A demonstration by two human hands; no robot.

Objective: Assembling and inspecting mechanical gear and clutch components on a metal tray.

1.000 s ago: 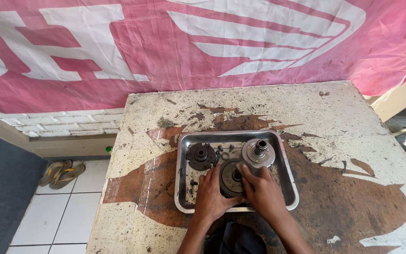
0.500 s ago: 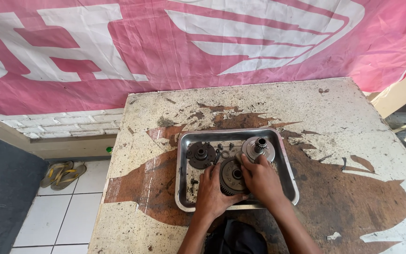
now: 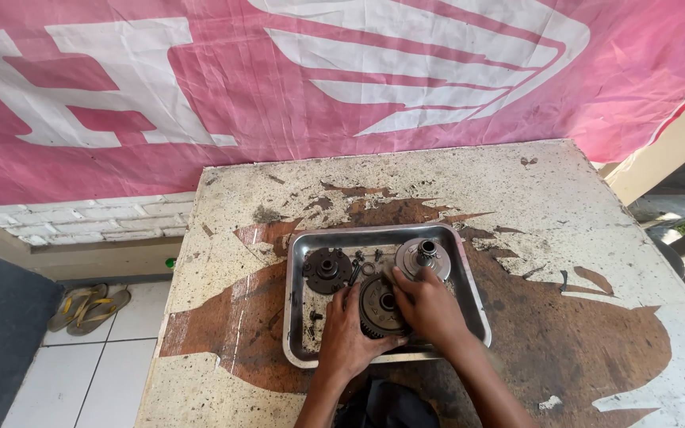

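Change: the right hand (image 3: 430, 305) has slid off the silver hub (image 3: 422, 257) onto the dark toothed gear (image 3: 380, 305), so both hands now work that 1 part.
Grip: left hand (image 3: 350, 337) cups the gear's near edge; right hand's fingers close over its top.
Gear: middle of the steel tray (image 3: 299, 349).
Around: black disc (image 3: 327, 269) and loose bolts (image 3: 362, 265) sit just behind the gear.
In the way: the hub crowds the right hand.

left hand (image 3: 348, 337) + right hand (image 3: 430, 307) grip toothed gear (image 3: 376, 305) | steel tray (image 3: 299, 261) | worn table (image 3: 596, 238)

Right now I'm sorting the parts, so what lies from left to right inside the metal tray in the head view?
Dark round disc → small loose ring → toothed gear under both hands → silver hub with shaft.
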